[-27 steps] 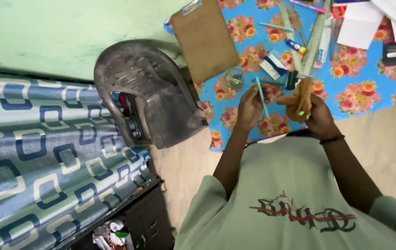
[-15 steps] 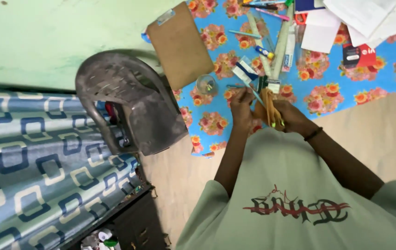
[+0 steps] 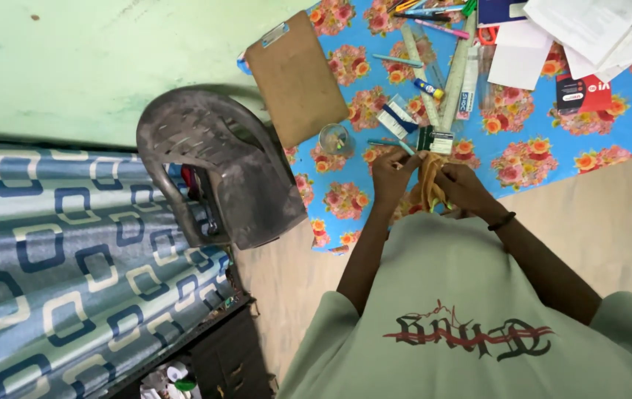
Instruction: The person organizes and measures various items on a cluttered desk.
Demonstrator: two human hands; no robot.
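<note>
Our view has drifted, so the blue flowered cloth now spreads wider ahead. At its near edge, our left hand and right hand have dropped slightly, both gripping the limp tan cloth pouch; the teal pen now lies beside them.

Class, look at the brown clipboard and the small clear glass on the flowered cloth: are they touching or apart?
Apart. The head view shows a strip of flowered cloth between the clipboard and the glass.
</note>
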